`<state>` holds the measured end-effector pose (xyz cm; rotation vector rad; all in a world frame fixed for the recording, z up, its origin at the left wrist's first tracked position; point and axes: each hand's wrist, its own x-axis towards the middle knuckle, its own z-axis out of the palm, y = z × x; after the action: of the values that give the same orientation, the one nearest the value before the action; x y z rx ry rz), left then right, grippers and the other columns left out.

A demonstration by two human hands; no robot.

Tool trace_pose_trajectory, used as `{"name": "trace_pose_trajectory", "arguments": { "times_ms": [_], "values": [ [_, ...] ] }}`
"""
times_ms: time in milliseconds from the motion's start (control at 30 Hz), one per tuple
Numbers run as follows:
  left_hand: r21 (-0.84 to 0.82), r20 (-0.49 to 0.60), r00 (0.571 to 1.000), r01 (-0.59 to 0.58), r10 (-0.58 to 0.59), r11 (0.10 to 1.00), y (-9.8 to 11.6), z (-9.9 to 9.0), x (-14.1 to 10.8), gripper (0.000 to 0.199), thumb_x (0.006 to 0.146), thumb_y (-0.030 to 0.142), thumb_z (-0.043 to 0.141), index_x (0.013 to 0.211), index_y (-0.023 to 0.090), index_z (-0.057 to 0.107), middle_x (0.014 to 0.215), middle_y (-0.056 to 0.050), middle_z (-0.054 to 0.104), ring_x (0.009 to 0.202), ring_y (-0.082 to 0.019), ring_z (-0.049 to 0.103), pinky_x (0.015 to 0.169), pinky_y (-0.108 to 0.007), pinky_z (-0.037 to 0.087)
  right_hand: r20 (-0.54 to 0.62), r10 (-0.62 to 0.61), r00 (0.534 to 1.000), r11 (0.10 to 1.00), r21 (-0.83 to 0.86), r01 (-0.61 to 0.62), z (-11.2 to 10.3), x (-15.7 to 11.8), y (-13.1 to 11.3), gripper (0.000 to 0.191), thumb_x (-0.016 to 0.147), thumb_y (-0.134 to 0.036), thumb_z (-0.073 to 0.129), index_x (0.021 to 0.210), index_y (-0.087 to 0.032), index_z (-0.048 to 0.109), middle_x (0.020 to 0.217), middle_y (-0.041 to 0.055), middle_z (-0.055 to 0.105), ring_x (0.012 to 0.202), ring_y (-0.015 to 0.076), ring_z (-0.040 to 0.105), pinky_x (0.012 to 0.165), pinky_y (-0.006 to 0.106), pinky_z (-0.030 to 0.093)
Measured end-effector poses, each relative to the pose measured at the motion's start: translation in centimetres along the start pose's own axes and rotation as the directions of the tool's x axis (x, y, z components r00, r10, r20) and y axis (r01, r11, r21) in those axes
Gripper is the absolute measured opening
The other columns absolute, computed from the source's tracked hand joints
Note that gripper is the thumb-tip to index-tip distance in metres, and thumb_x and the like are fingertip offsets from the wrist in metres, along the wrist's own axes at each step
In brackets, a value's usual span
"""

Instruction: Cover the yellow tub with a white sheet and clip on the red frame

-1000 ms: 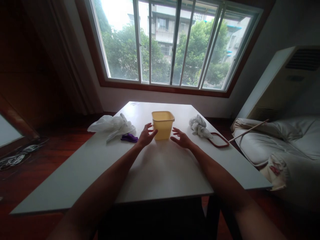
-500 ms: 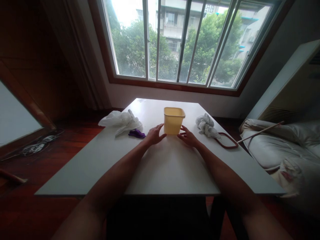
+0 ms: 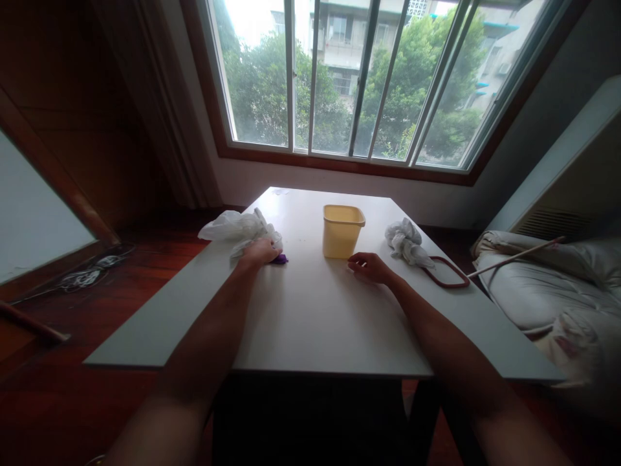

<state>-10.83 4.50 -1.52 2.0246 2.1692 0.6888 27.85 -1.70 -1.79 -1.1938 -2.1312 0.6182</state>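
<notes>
A yellow plastic bin (image 3: pixel 341 236) stands upright on the white table (image 3: pixel 310 323). My left hand (image 3: pixel 262 251) is over a small purple item (image 3: pixel 280 259) at the edge of a crumpled white plastic bag (image 3: pixel 233 226). Its fingers are mostly hidden, so I cannot tell whether it grips either of them. Close to the bin's lower right side, my right hand (image 3: pixel 370 267) rests with its fingers loosely bent and apart, holding nothing. Right of that hand lies a bunched white plastic bag (image 3: pixel 405 241), touching a brown rounded-rectangular ring (image 3: pixel 452 283).
Beyond the table's far edge is a wall with a wide window (image 3: pixel 339 84). On the right, a thin stick (image 3: pixel 519 255) leans across a pale wrapped bundle (image 3: pixel 524 285). Cables (image 3: pixel 85 275) lie on the red wooden floor at left.
My left hand has left the bin's side and moved left to the purple item and the bag. My right hand stays near the bin, with its fingers a little more bent.
</notes>
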Motion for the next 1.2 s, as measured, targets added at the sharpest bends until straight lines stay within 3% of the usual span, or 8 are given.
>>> {"name": "trace_pose_trajectory", "arguments": {
  "times_ms": [267, 467, 567, 700, 833, 933, 1033, 1200],
  "values": [
    [0.093, 0.207, 0.978, -0.045, 0.025, 0.995, 3.1, 0.7, -1.8, 0.052, 0.066, 0.053, 0.078, 0.106, 0.02, 0.069, 0.117, -0.016, 0.069, 0.109, -0.036, 0.064, 0.093, -0.043, 0.049, 0.008, 0.12, 0.993, 0.993, 0.013, -0.12, -0.2, -0.4, -0.5, 0.051, 0.086, -0.037, 0.068, 0.133, -0.022, 0.058, 0.092, 0.0063, 0.075, 0.075, 0.0189, 0.071, 0.068, 0.03, 0.057],
    [0.195, 0.098, 0.995, -0.031, 0.012, 0.98, 6.3, -1.3, -3.3, 0.07, 0.081, 0.045, 0.068, 0.14, 0.013, 0.045, 0.149, -0.022, 0.043, 0.137, -0.041, 0.04, 0.111, -0.054, 0.032, 0.002, 0.076, 0.997, 0.997, 0.004, -0.076, -0.3, -0.2, -0.1, 0.043, 0.086, -0.037, 0.067, 0.127, -0.023, 0.062, 0.117, 0.0083, 0.071, 0.081, 0.0174, 0.071, 0.072, 0.03, 0.057],
    [0.264, 0.145, 0.988, 0.016, -0.056, 0.964, 7.7, -2.7, -3.7, 0.062, 0.081, 0.052, 0.066, 0.128, 0.013, 0.056, 0.133, -0.022, 0.058, 0.123, -0.039, 0.055, 0.101, -0.051, 0.043, 0.0, 0.066, 0.998, 0.998, -0.014, -0.066, -0.1, -0.3, 0.2, 0.039, 0.086, -0.037, 0.068, 0.122, -0.024, 0.065, 0.118, 0.0077, 0.07, 0.082, 0.0169, 0.07, 0.074, 0.029, 0.056],
    [0.3, 0.292, 0.948, 0.032, -0.124, 0.953, 8.3, -2.8, -4.1, 0.043, 0.068, 0.052, 0.077, 0.091, 0.016, 0.069, 0.092, -0.014, 0.072, 0.093, -0.032, 0.068, 0.08, -0.038, 0.052, -0.004, 0.138, 0.99, 0.98, -0.143, -0.137, 0.3, -0.1, -0.2, 0.039, 0.084, -0.04, 0.069, 0.117, -0.02, 0.069, 0.093, 0.007, 0.074, 0.074, 0.0181, 0.068, 0.07, 0.029, 0.053],
    [0.318, 0.326, 0.938, 0.007, -0.116, 0.948, 8.2, -2.0, -4.1, 0.028, 0.066, 0.038, 0.078, 0.079, 0.015, 0.069, 0.084, -0.012, 0.072, 0.088, -0.03, 0.069, 0.073, -0.033, 0.052, 0.067, 0.148, 0.987, 0.936, -0.331, -0.118, 0.5, 0.9, -1.9, 0.036, 0.079, -0.043, 0.072, 0.107, -0.021, 0.073, 0.105, 0.0093, 0.074, 0.084, 0.0224, 0.069, 0.075, 0.03, 0.052],
    [0.297, 0.316, 0.947, -0.033, -0.066, 0.954, 8.5, -1.7, -4.4, 0.017, 0.068, 0.027, 0.074, 0.076, 0.013, 0.068, 0.084, -0.015, 0.071, 0.084, -0.031, 0.07, 0.069, -0.034, 0.052, 0.113, 0.221, 0.969, 0.886, -0.439, -0.151, 0.8, 1.9, -3.3, 0.035, 0.078, -0.045, 0.071, 0.104, -0.022, 0.074, 0.107, 0.0107, 0.073, 0.088, 0.0267, 0.069, 0.071, 0.032, 0.051],
    [0.23, 0.278, 0.959, -0.124, 0.057, 0.965, 9.6, -1.7, -5.3, 0.015, 0.076, 0.027, 0.068, 0.08, 0.012, 0.069, 0.09, -0.016, 0.072, 0.087, -0.03, 0.069, 0.073, -0.035, 0.051, 0.031, 0.235, 0.971, 0.846, -0.498, -0.189, 1.9, 2.5, -4.4, 0.03, 0.08, -0.042, 0.068, 0.102, -0.021, 0.073, 0.103, 0.0109, 0.074, 0.086, 0.0275, 0.069, 0.07, 0.033, 0.05],
    [0.06, 0.158, 0.934, -0.333, 0.32, 0.941, 12.5, -1.3, -7.4, 0.026, 0.095, 0.037, 0.046, 0.104, 0.022, 0.065, 0.11, -0.009, 0.07, 0.097, -0.023, 0.066, 0.08, -0.031, 0.049, -0.049, -0.052, 0.997, 0.92, -0.39, 0.029, 4.0, 2.1, -5.3, 0.04, 0.085, -0.033, 0.065, 0.124, -0.026, 0.064, 0.105, 0.005, 0.075, 0.087, 0.0226, 0.07, 0.075, 0.031, 0.051]
  ]
}}
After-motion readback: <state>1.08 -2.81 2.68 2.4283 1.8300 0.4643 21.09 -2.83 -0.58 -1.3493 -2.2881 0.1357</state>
